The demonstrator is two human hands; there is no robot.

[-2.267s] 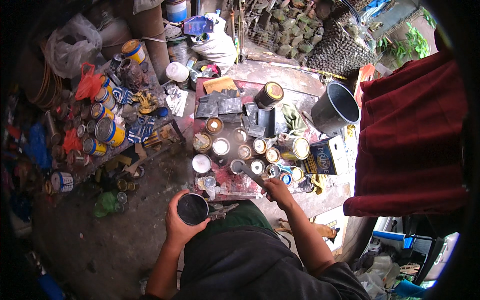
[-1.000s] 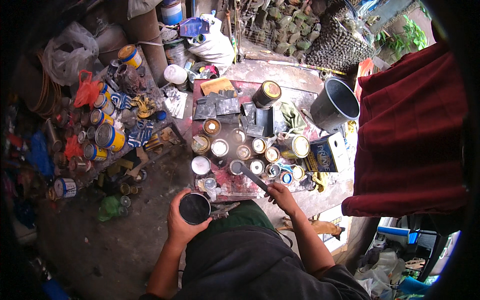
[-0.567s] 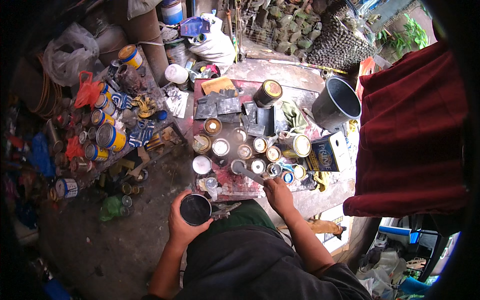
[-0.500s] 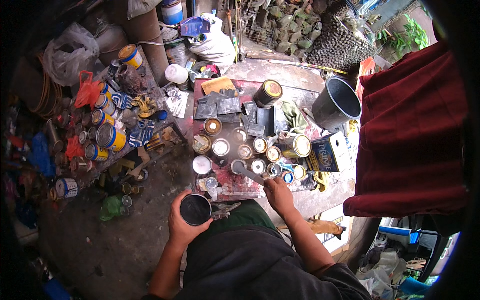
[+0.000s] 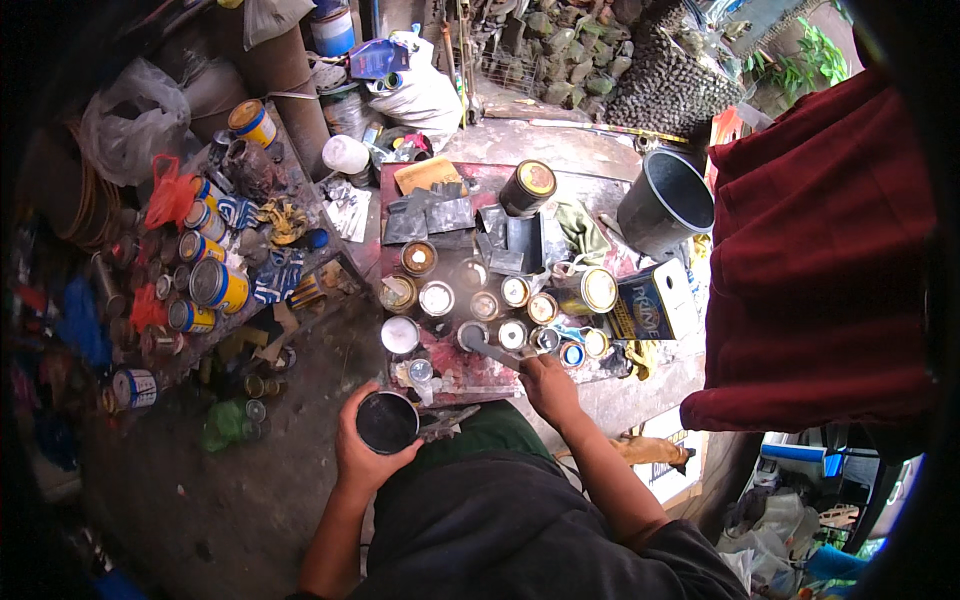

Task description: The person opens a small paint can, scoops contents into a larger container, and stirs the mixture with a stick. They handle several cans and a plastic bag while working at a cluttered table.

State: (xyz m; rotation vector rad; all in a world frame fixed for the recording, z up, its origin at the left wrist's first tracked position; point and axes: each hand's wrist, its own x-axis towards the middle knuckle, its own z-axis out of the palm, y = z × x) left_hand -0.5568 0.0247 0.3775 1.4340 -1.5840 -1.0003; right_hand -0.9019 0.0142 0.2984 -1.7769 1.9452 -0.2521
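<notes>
Round dark container point(image 5: 388, 422), pale rim, black inside: in front of the person's lap, just off the near edge of the counter point(image 5: 450, 358), mouth up.

Working down by size. The counter first: reddish top, paint-smeared, crowded with tins. Maroon cloth point(image 5: 800, 260) hangs to its right, from where the person stands. Black bucket point(image 5: 650, 205) at the far right corner. Nearer, a rectangular can point(image 5: 652, 300), dark blue sides, white top. Far side, near the middle: a dark grey tray point(image 5: 524, 235) with flat dark pieces beside it, and a dark-sided can point(image 5: 528, 188) with a yellowish lid just beyond.

Left hand point(image 5: 358, 450): wrapped about the container's side, fingers and thumb spread round it, gripping.

Right hand point(image 5: 545, 385): closed on one end of a flat grey spatula point(image 5: 497, 352), which slants away and leftward over the counter. Its far end is at the mouth of a small grey tin point(image 5: 465, 330); whether it dips inside, I can't tell.

Smaller still: a white-topped tin point(image 5: 400, 335) left of that one, a blue-rimmed tin point(image 5: 572, 354) to its right, a clear cup point(image 5: 419, 371) near the front edge.
</notes>
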